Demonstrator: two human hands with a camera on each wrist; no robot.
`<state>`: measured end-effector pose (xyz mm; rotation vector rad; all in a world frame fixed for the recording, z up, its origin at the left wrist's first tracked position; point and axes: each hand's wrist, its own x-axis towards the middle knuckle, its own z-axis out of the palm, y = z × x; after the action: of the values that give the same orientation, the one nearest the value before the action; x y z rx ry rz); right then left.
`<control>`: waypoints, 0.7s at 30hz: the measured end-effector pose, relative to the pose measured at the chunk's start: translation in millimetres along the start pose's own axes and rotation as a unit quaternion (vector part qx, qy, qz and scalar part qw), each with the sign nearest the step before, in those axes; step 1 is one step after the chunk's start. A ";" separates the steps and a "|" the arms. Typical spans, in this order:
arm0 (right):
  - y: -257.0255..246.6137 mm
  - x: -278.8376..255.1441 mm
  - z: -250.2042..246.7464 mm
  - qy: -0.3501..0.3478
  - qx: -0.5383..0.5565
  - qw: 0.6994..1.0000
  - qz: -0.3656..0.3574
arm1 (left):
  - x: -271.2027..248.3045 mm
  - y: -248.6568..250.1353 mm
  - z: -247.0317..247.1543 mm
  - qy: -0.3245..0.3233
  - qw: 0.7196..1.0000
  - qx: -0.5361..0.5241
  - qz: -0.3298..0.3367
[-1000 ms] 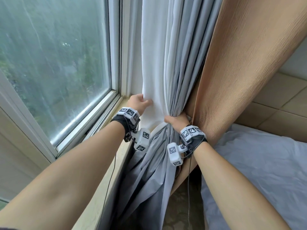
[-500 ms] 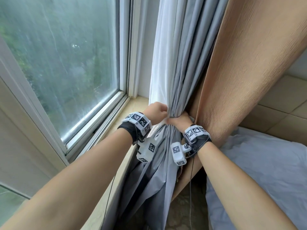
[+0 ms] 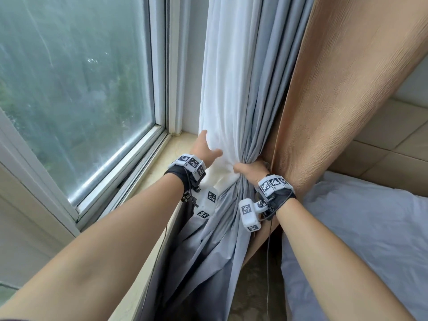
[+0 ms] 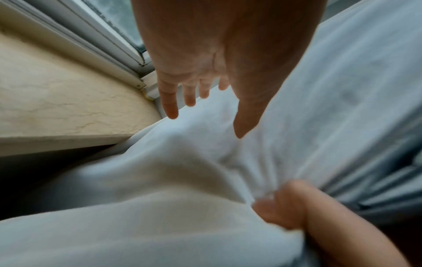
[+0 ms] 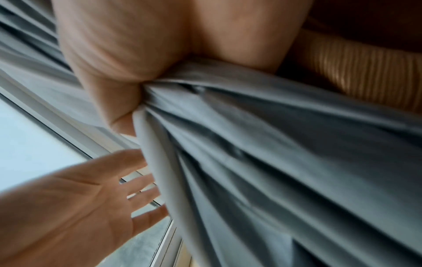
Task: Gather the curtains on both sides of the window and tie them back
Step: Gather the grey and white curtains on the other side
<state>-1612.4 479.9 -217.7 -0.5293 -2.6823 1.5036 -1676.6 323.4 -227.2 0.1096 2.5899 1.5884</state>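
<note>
— What were the hands doing?
— My right hand (image 3: 251, 170) clenched the grey curtain (image 3: 259, 117) at frame centre, keeping its pleats bunched. My left hand (image 3: 203, 149), fingers spread, lay against the white sheer (image 3: 222, 93), apparently to sweep it in beside the windowsill (image 3: 162, 158).

White sheer curtain (image 3: 228, 93), grey curtain (image 3: 266, 89), ribbed tan curtain (image 3: 342, 84), beige sill (image 3: 162, 163).

Beige stone windowsill (image 3: 159, 158) under the glass, grey bedsheet (image 3: 370, 228) at right, tan tiled wall (image 3: 389, 144) behind
</note>
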 end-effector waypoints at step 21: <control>-4.8 6.9 -4.0 -0.086 0.014 0.996 -0.012 | 13.8 1.2 -3.1 -0.084 0.992 0.008 0.092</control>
<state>-1619.5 483.0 -212.6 -0.3819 -2.7762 1.6500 -1690.6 322.8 -225.5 0.4737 2.5250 1.5390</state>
